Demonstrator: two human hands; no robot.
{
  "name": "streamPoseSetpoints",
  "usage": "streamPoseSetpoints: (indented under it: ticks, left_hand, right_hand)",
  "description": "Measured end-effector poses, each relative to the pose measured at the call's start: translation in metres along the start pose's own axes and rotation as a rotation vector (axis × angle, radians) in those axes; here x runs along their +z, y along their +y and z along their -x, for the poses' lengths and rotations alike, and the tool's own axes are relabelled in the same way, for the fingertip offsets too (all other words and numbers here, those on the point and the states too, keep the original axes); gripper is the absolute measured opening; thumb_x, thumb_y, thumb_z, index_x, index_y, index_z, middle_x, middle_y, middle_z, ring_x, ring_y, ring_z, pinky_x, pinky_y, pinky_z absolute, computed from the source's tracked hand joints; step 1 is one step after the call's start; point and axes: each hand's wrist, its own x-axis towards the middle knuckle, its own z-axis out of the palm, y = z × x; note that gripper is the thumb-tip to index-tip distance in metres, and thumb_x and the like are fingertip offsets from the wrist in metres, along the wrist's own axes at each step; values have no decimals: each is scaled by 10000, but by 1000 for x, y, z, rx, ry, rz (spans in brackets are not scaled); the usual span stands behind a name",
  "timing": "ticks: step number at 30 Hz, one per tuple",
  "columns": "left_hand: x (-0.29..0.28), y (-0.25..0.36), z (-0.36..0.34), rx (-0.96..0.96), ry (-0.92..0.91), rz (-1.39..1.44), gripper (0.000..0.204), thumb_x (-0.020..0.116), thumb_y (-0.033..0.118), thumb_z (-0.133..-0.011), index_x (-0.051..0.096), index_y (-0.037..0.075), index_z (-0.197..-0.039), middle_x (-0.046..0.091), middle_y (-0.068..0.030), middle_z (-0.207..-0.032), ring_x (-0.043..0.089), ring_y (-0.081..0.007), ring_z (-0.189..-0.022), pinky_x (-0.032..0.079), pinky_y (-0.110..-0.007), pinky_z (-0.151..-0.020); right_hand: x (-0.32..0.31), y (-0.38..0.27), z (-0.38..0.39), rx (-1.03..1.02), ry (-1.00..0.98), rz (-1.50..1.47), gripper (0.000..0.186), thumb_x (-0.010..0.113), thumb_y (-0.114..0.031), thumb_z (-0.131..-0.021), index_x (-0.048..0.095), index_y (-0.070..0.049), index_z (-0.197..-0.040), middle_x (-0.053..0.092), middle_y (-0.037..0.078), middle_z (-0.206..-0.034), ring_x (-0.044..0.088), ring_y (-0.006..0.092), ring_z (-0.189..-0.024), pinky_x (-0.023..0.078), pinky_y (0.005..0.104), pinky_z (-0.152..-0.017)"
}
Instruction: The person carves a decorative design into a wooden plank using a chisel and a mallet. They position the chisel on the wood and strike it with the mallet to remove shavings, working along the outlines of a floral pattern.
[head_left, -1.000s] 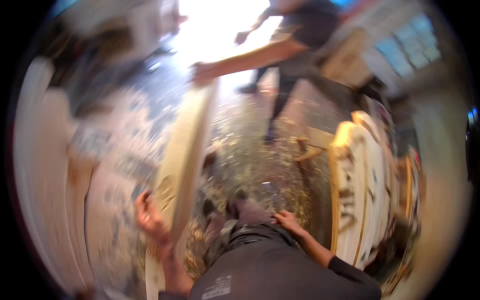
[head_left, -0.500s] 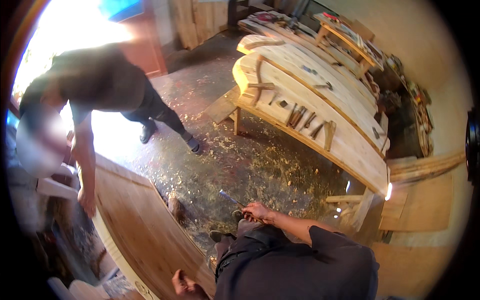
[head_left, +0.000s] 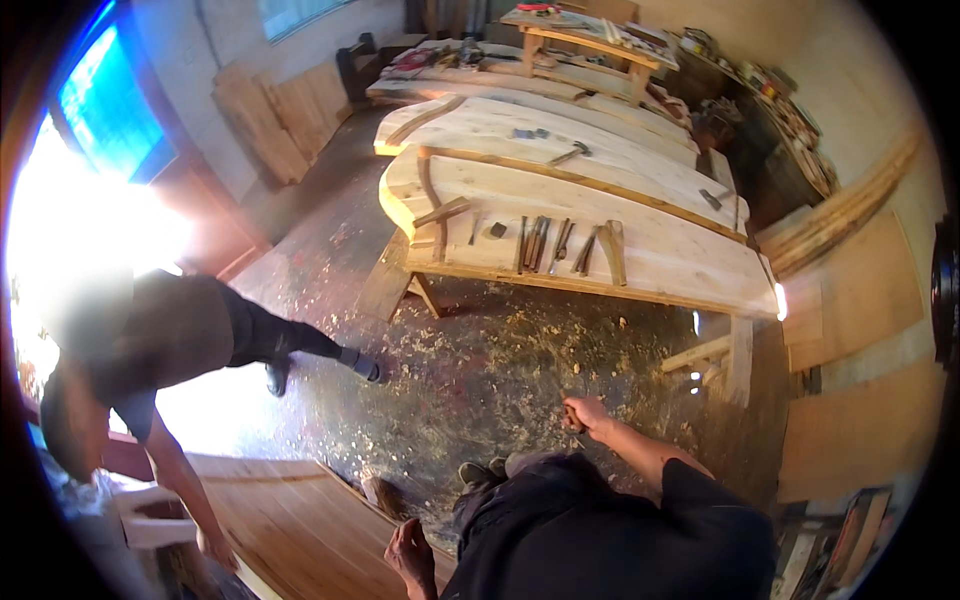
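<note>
My right hand [head_left: 588, 414] is closed round the handle of a chisel [head_left: 572, 421], held out over the floor; little of the tool shows now, though its blade was plain earlier. Down at the lower edge, my left hand [head_left: 410, 556] hangs beside a broad wooden panel [head_left: 300, 515], its fingers loosely curled and a little apart, with nothing visible in them. Ahead stands a bench bearing a long curved wooden panel [head_left: 680, 240]. On it lie several chisels [head_left: 536, 245], a wooden mallet-like piece [head_left: 613, 252] and a small dark block [head_left: 497, 231].
At the left a co-worker [head_left: 190, 330] bends over the near panel, one hand at its edge. Behind the bench lies a second curved panel [head_left: 480, 122] with a hammer [head_left: 570, 153]. Wood shavings [head_left: 540, 335] litter the floor. Boards [head_left: 850, 430] lean at the right wall.
My view has turned toward the bench, which sits more central. My right hand has moved forward and right with the chisel. The co-worker appears lower in view, still bent at the panel.
</note>
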Motion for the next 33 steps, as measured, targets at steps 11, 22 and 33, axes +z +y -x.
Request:
streamPoseSetpoints:
  ticks: [11,22,33]
  left_hand:
    - [48,-33,-67,59,-162,-231,126,755,228,-978,812,143,-1052,802,-125,-975,757,-402,-916,587,-513,-793]
    - [145,69,-42,-718,-533,246,223,703,263,-1060,814,76,-1107,821,-145,-983,792,-329,-872,604,-474,-764]
    - [167,149,-105,-880,-506,335,239,703,269,-1061,812,62,-1107,824,-139,-976,791,-315,-863,604,-471,-759]
  right_hand:
    - [-33,-90,-24,-330,471,419,478,621,-390,-1057,677,-13,-768,649,130,-622,657,284,-591,497,494,-605]
    - [-67,-274,-303,-433,793,893,478,657,-460,-1042,760,-16,-897,752,215,-800,753,421,-806,587,567,-782]
    - [-94,-333,-429,-307,801,1066,402,739,-448,-1015,789,-53,-963,799,198,-885,784,407,-878,623,482,-774]
